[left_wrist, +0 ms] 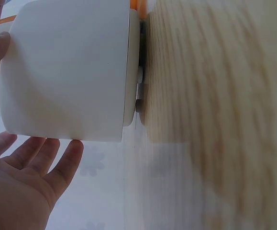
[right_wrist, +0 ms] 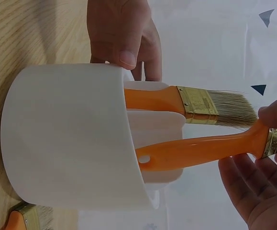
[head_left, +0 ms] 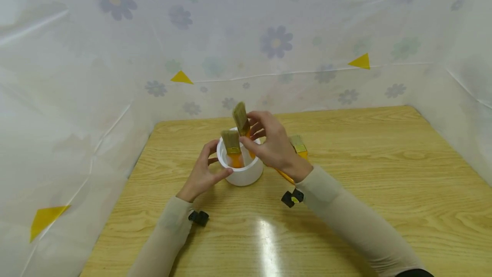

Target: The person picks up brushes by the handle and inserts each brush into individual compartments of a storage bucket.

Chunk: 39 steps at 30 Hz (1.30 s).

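A white round container [head_left: 246,178] with inner dividers stands upright on the table. My left hand [head_left: 201,172] holds it from the left, thumb at the near rim and fingers round the far side. One paintbrush [right_wrist: 152,99] with an orange handle leans inside, bristles up. My right hand [head_left: 273,142] pinches a second paintbrush [right_wrist: 195,151] near its metal band, bristles up; its handle end is at the container's mouth, beside a divider. Another paintbrush [head_left: 300,146] lies on the table right of the container, partly hidden behind my right hand.
The wood-grain table [head_left: 365,174] reaches back to a flower-patterned plastic sheet [head_left: 246,54]. An orange handle [head_left: 285,176] shows below my right wrist; whether it belongs to the lying brush I cannot tell. Yellow triangles [head_left: 359,61] mark the sheeting.
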Available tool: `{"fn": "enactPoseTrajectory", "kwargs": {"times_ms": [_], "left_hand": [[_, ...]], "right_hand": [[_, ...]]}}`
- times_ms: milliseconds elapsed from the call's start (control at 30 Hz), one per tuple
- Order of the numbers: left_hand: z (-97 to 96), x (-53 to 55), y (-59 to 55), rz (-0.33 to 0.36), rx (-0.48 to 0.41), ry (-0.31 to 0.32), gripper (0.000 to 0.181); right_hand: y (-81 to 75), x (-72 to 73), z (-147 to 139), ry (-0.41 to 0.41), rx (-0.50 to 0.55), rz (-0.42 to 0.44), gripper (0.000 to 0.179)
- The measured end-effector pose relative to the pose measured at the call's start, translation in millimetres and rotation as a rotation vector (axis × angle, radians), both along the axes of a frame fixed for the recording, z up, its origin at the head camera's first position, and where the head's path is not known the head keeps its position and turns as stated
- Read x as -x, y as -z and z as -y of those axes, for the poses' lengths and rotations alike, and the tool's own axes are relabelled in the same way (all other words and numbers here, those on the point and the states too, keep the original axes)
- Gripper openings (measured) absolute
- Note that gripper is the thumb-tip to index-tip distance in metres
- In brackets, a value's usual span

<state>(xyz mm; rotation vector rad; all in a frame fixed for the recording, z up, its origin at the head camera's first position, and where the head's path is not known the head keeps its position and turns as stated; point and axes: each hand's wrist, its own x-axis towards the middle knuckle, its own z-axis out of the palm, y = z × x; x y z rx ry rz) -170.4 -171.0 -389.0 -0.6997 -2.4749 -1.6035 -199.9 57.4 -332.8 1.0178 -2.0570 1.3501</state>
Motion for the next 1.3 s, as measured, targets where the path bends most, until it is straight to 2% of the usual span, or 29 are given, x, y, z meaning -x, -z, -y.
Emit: {"fn": "enactPoseTrajectory", "kwargs": {"times_ms": [333, 567, 833, 1300], "left_hand": [[-0.1, -0.6, -0.2, -0.001, -0.003, 0.0, 0.08], [-0.5, -0.2, 0.4, 0.005, -0.004, -0.002, 0.08], [-0.3, -0.4, 0.5, 0.007, 0.003, -0.008, 0.08], [-0.3, -0.2, 1.7, 0.01, 0.0, 0.0, 0.08]], "right_hand": [[7.6, -1.7, 2, -0.008, 0.003, 0.021, 0.051], [14.2, -1.3, 3, -0.031, 0.057, -0.004, 0.056], [22.7, -2.1, 1, 0.005, 0.02, 0.024, 0.05], [33.6, -3.2, 0, -0.006, 0.026, 0.017, 0.051]]}}
